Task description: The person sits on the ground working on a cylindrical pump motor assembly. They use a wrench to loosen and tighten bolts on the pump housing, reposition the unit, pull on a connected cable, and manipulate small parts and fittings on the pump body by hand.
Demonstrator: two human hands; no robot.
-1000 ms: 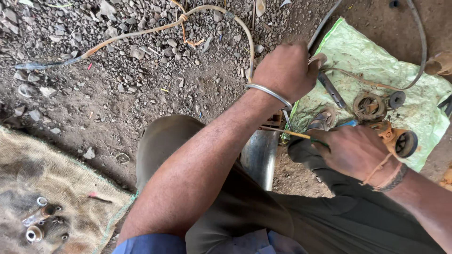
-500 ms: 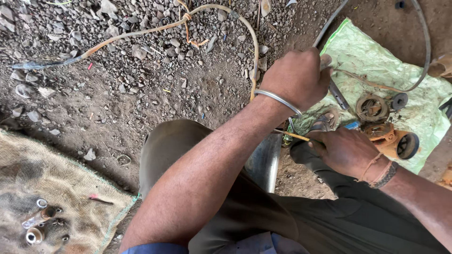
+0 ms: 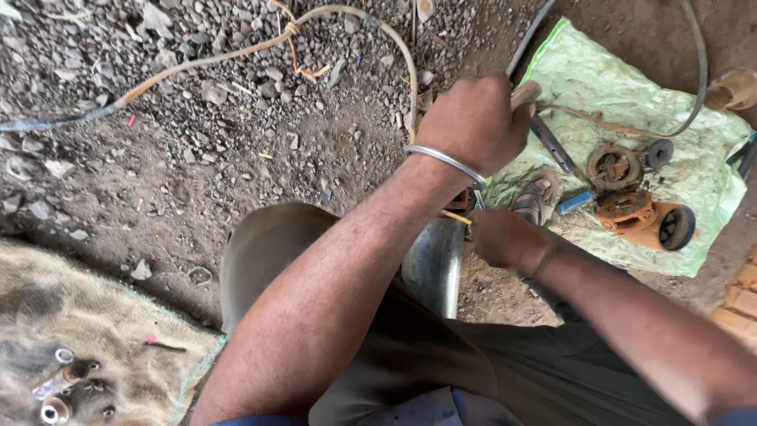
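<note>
My left hand, with a metal bangle on the wrist, is shut on a tool that has a pale handle and a dark metal shaft, held over the edge of a green sheet. Lower down, my right hand is closed on a thin yellow-handled tool at the top end of a shiny metal pipe. The pipe stands between my knees. What the yellow tool's tip touches is hidden by my left wrist.
Rusty round parts and an orange flanged housing lie on the green sheet, with a small blue piece beside them. A long cable curls over the gravel. A burlap sack at lower left carries small metal fittings. Bricks sit at the right edge.
My right hand has moved left, from over the green sheet to the top of the pipe. My left hand has stayed on the tool, shifting only slightly.
</note>
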